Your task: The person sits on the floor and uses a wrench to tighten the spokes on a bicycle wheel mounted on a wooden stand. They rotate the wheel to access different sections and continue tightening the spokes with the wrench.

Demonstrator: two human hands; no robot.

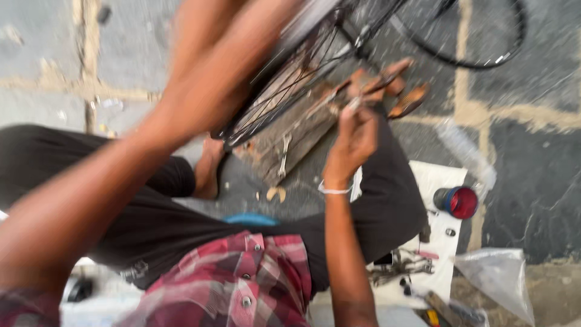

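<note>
I sit on the ground in black trousers and a red checked shirt. My left hand (212, 66) is badly blurred, raised close to the camera, and lies over the rim of a bicycle wheel (290, 85) with thin spokes; its fingers cannot be made out. My right hand (354, 136), with a white band at the wrist, is pinched on a small metal tool (352, 103) at the wheel's lower edge. Under the wheel lies a worn wooden plank (302, 130) with a wrench (283, 156) on it.
A red-lidded round tin (458, 201) stands on a white sheet (445, 175) at the right, with pliers (402, 266) below it. A clear plastic bag (496, 275) lies at the bottom right, a clear bottle (466, 151) beyond, and a loose black tyre (484, 60) at the top right. My bare foot (209, 172) is beside the plank.
</note>
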